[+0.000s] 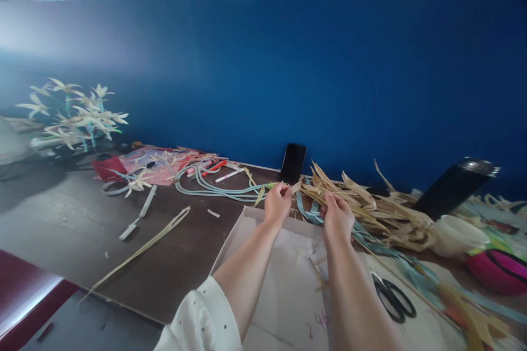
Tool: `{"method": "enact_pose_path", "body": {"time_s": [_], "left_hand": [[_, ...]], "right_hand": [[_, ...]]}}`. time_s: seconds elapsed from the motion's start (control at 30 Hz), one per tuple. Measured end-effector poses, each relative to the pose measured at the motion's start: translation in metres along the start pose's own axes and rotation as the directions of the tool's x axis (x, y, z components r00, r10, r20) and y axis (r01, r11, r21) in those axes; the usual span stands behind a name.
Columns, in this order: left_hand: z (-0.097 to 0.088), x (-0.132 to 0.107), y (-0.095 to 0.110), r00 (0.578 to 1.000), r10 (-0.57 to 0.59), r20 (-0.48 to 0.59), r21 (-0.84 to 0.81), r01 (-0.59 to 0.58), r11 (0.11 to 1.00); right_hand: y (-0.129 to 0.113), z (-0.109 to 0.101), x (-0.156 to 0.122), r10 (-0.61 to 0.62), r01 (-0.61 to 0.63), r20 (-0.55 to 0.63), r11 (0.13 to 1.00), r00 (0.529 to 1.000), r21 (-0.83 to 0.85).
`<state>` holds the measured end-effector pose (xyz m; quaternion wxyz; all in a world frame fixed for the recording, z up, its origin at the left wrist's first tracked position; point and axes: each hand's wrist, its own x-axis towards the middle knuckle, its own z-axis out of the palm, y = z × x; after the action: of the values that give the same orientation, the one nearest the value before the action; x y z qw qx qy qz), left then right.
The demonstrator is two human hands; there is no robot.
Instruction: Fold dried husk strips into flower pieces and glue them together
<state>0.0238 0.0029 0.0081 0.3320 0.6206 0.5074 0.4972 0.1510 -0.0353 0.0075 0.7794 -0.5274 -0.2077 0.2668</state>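
My left hand [278, 204] is closed in a pinch on a short strip of dried corn husk [296, 187], above the far edge of a shallow white box lid [284, 269]. To its right, my right hand [338, 216] is closed with its fingertips together; what lies in them is hidden against the pile behind. That pile of dried corn husks [362, 200] spreads beyond and to the right of the right hand. Pale blue ribbon [307, 209] lies between and behind the hands. Pale blue cords [214, 193] lie looped left of my left hand.
A phone [293, 163] leans against the blue wall. At right are black-handled scissors [393, 297], a dark flask [455, 186], a white cup [459, 236] and a pink pouch [498, 271]. Husk flowers [78, 112] stand far left; a folded husk strip [142, 249] lies on the dark table [189, 258].
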Motion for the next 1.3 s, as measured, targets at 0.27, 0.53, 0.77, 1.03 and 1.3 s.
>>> {"method": "enact_pose_path", "body": {"time_s": [0.27,0.53,0.77,1.03,1.3], "left_hand": [[0.0,-0.004,-0.001,0.999,0.043,0.027,0.128,-0.046,0.991],[-0.002,-0.012,0.006,0.969,0.244,0.048,0.392,-0.243,0.887],[-0.01,-0.006,0.007,0.949,0.272,0.159,0.497,-0.315,0.808],[-0.013,0.004,0.015,0.898,-0.036,0.438,0.724,-0.329,0.607],[0.01,0.016,0.035,0.752,-0.187,0.632,0.732,-0.501,0.461]], "right_hand": [[-0.005,0.001,-0.004,-0.004,0.004,0.053,1.0,0.999,0.011],[0.002,0.001,0.001,-0.039,0.04,0.046,0.999,0.998,-0.012],[0.002,0.002,0.0,-0.035,0.038,0.047,0.998,0.998,-0.059],[0.004,0.004,-0.001,-0.001,0.004,0.07,0.999,0.998,-0.038],[-0.002,0.004,-0.003,0.07,-0.07,0.031,0.998,0.997,0.009]]}}
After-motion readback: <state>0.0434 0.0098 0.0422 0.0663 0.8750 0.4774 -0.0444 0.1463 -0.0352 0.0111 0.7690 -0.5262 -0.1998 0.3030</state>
